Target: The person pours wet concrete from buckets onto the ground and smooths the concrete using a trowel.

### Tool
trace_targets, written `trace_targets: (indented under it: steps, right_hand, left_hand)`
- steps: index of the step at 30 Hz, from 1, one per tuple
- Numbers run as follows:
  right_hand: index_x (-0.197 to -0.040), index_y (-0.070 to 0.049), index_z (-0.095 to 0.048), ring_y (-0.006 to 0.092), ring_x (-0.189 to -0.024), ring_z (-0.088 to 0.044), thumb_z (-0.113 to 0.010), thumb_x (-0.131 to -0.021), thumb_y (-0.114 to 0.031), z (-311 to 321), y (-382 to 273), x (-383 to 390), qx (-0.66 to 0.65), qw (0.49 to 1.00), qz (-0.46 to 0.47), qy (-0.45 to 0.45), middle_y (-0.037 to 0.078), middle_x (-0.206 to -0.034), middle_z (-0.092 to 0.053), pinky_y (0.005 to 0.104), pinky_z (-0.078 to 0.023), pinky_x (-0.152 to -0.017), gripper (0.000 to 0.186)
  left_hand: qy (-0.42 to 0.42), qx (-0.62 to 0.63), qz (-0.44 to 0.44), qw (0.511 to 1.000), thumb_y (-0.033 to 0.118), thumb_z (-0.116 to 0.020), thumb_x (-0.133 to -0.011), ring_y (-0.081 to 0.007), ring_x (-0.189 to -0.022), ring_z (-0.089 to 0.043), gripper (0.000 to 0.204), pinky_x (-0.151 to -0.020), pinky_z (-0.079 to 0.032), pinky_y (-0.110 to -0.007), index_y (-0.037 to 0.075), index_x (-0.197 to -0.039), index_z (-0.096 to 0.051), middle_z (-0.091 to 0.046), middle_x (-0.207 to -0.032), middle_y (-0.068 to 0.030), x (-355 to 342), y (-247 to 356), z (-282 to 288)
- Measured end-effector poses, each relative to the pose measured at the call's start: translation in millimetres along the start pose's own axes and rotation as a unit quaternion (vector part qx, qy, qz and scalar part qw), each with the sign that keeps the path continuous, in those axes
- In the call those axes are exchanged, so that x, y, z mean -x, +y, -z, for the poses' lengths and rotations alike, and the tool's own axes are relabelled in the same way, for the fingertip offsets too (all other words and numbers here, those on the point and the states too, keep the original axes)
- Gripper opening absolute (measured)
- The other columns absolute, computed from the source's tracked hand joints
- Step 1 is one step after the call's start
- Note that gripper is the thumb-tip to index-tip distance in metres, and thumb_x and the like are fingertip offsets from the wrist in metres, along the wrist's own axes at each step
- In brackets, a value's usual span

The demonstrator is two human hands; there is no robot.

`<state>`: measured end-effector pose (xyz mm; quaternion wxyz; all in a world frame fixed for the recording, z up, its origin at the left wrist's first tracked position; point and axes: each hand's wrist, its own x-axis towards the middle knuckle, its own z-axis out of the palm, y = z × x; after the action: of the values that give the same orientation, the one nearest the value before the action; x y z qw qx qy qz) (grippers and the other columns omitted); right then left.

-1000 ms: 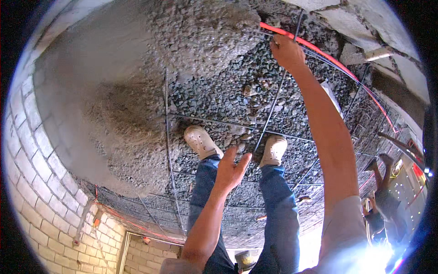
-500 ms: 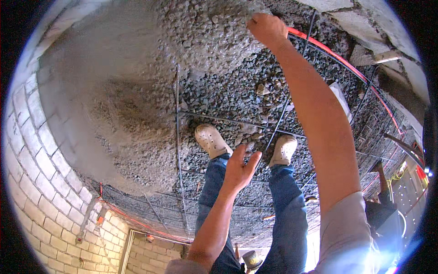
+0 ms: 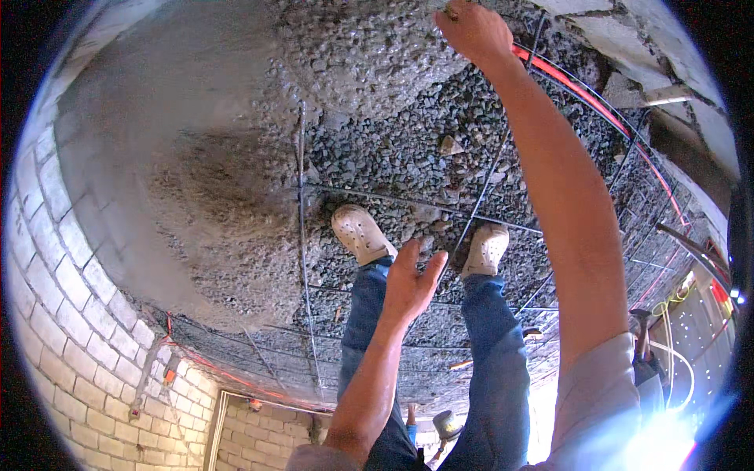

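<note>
My right hand reaches to the far edge of the view, its fingers curled closed over the rim of the wet concrete. Whatever it grips, if anything, cannot be made out. My left hand hangs in the air between my shins, thumb apart from the fingers, with nothing in it. Below it lies gravel crossed by thin steel rebar. Smooth grey concrete spreads to the left, with a rougher patch nearer me.
My beige clogs stand on the gravel among the bars. A red tube curves along the right side beside rough masonry. A pale block wall rises at left. Near the lower edge shows a bucket by another person's hand.
My right hand has moved farther away and slightly right, its fingers still curled. My left hand has risen slightly in the view and stays open. The bucket at the lower edge has shifted.
</note>
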<state>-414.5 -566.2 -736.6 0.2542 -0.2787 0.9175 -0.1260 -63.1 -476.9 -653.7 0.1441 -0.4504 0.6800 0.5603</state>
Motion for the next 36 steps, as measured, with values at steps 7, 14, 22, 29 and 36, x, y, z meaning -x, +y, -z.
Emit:
trace_targets:
  steps: [7,14,22,29,36]
  right_hand:
    - [-0.095,-0.009,-0.066,0.0306,-0.079,-0.066,-0.053,-0.089,-0.036,-9.1,36.2,-13.3,0.044,0.999,0.014,-0.024,0.015,-0.086,-0.067,0.0438,-0.052,-0.068,0.031]
    - [-0.086,-0.009,-0.069,0.0285,-0.096,-0.062,-0.057,-0.086,-0.044,7.6,51.3,63.7,0.045,0.996,0.071,0.033,0.013,-0.102,-0.064,0.0410,-0.052,-0.080,0.037]
    - [-0.110,-0.004,-0.062,0.0372,-0.099,-0.060,-0.061,-0.086,-0.026,114.2,220.4,108.2,0.165,0.982,0.089,-0.019,0.021,-0.102,-0.064,0.0429,-0.049,-0.086,0.031]
    - [-0.120,-0.008,-0.057,0.0371,-0.110,-0.056,-0.067,-0.078,-0.029,41.6,426.8,231.6,0.205,0.972,-0.057,-0.097,0.019,-0.119,-0.059,0.0442,-0.046,-0.093,0.048]
    - [-0.119,0.000,-0.052,0.0446,-0.096,-0.059,-0.064,-0.079,-0.022,-49.3,497.4,267.8,0.161,0.962,-0.196,-0.101,0.028,-0.101,-0.062,0.0503,-0.049,-0.082,0.047]
  left_hand:
    - [-0.054,0.009,0.003,0.998,0.034,-0.062,-0.089,-0.0294,-0.098,-0.061,0.045,-0.087,-0.046,-0.039,-0.003,-0.115,-0.055,-0.063,-0.105,-0.0198,-8.0,1.3,-22.2]
    - [-0.016,0.039,0.087,0.995,0.036,-0.062,-0.089,-0.0236,-0.092,-0.061,0.055,-0.080,-0.049,-0.033,-0.006,-0.121,-0.050,-0.062,-0.106,-0.0185,2.8,-4.5,2.4]
    - [-0.076,0.071,0.097,0.990,0.038,-0.061,-0.090,-0.0224,-0.097,-0.057,0.055,-0.082,-0.046,-0.034,-0.006,-0.122,-0.050,-0.060,-0.108,-0.0187,-7.8,23.3,-26.4]
    - [-0.090,-0.055,0.147,0.984,0.048,-0.056,-0.090,-0.0356,-0.111,-0.055,0.062,-0.094,-0.042,-0.042,-0.004,-0.123,-0.052,-0.057,-0.118,-0.0256,-1.6,13.1,-39.5]
    - [-0.028,-0.043,0.074,0.996,0.046,-0.060,-0.088,-0.0375,-0.112,-0.056,0.062,-0.093,-0.043,-0.043,-0.005,-0.121,-0.052,-0.058,-0.117,-0.0260,-1.2,13.6,-33.9]
